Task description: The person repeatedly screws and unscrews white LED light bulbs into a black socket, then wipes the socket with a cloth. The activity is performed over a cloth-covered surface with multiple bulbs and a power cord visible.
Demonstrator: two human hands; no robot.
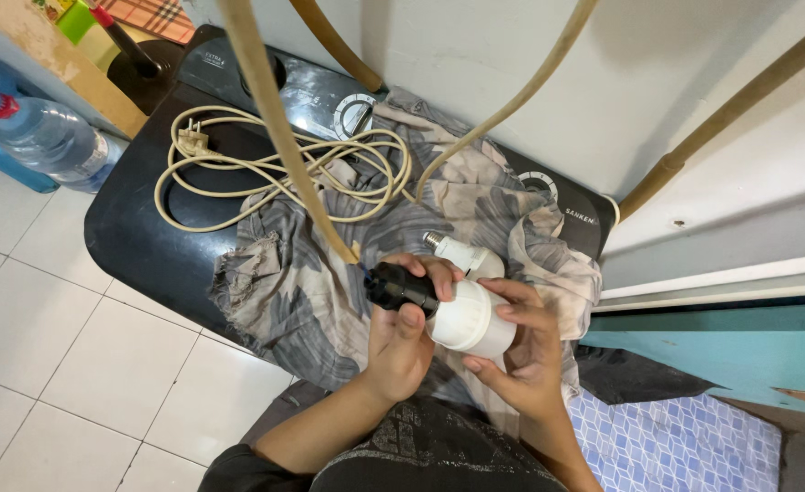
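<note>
Low in the centre of the frame, the left hand [400,342] is closed around a black lamp socket [400,286], thumb on its top. Just to its right, the right hand [522,351] cups a white bulb [466,319] whose neck meets the socket. Behind them a second white bulb [461,255] lies on a grey patterned cloth [302,292], which covers part of a black appliance top [138,241]. A coiled cream cable [275,173] with plug rests in the upper left.

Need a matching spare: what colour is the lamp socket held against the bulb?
Black socket, shown best in the head view, against a white bulb.
</note>
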